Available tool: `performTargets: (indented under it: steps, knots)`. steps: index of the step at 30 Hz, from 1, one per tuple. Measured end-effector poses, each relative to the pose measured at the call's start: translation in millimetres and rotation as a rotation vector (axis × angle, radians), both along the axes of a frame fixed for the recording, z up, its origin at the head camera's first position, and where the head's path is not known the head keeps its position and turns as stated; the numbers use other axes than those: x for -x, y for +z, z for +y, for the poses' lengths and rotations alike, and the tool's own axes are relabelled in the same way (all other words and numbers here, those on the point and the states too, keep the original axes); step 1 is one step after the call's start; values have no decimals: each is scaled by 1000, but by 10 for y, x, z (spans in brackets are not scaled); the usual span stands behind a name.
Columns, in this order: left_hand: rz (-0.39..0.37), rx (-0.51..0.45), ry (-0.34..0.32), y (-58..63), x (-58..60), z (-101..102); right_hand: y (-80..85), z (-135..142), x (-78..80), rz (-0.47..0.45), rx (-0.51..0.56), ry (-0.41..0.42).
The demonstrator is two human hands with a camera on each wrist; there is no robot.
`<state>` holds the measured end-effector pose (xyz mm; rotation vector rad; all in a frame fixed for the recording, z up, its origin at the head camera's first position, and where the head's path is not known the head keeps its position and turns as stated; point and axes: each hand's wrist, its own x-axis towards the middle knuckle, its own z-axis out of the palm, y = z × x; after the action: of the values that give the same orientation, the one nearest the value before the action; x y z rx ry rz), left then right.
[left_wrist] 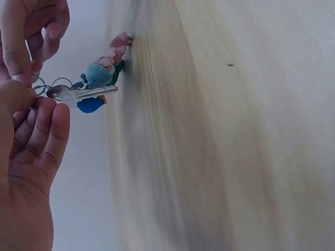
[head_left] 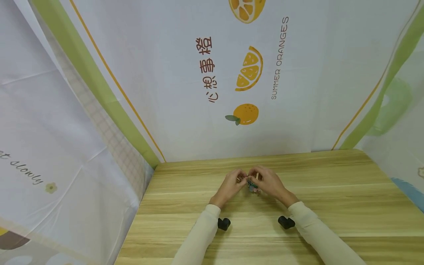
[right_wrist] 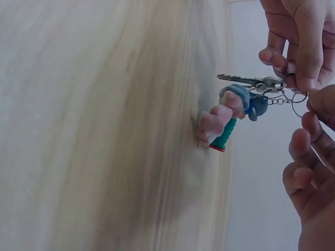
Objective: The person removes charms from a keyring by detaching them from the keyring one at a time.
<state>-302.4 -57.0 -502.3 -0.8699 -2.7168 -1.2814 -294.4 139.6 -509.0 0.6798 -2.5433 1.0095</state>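
Observation:
Close together over the table, my left hand point(head_left: 230, 187) and right hand point(head_left: 269, 183) pinch the metal rings of a keychain point(head_left: 253, 187) between thumbs and fingertips. In the right wrist view, a thin split ring point(right_wrist: 298, 107) spans the gap between the two hands. A silver key point(left_wrist: 94, 92) hangs at the left hand's fingertips. Beside it dangles a small figurine charm point(right_wrist: 222, 116) in pink with a teal cap, along with a green piece point(right_wrist: 224, 137) and a blue piece point(left_wrist: 91, 104), linked by a short chain point(right_wrist: 277, 99). Fingertips partly hide the rings.
The wood-grain table point(head_left: 251, 243) lies under both hands. Two black wrist mounts point(head_left: 223, 223) show by the sleeves. White cloth point(head_left: 179, 129) printed with oranges stands behind the table, with more cloth at left and right.

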Motion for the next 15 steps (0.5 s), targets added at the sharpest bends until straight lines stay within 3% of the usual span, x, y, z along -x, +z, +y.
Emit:
performTargets:
  steps: [8,15]
  knots:
    - [-47,-73,0,-18,-5,-13,1,26,-27,-37,43,-2]
    - [17,-95,-32,-38,7,-17,2,23,-20,-75,92,7]
